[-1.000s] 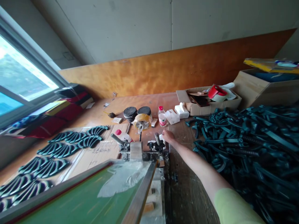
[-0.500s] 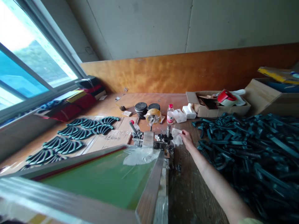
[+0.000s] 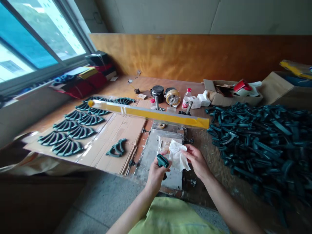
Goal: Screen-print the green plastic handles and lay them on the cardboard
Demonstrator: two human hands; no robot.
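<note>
My left hand (image 3: 154, 174) grips a small dark teal plastic part (image 3: 162, 161) above a grey metal print bed (image 3: 148, 156). My right hand (image 3: 196, 161) pinches a crumpled white cloth (image 3: 177, 156), which touches the part's right side. Beyond the hands, a raised screen frame shows its yellow edge (image 3: 148, 113) across the bench. Rows of curved, teal, comb-like pieces (image 3: 67, 147) lie on flattened cardboard (image 3: 117, 130) to the left. A single teal clamp-shaped piece (image 3: 116, 147) lies apart, nearer the bed.
A large heap of dark teal plastic parts (image 3: 258, 139) fills the bench's right side. Ink tins (image 3: 158, 93), packing tape (image 3: 172, 97), a water bottle (image 3: 186, 99) and a cardboard box (image 3: 234, 97) stand behind the frame. Concrete floor (image 3: 102, 204) lies below the bench edge.
The green screen frame has swung up and now shows edge-on, exposing the print bed. My view has tilted down and levelled. My left hand has come into view holding the teal part, with the white cloth in my right.
</note>
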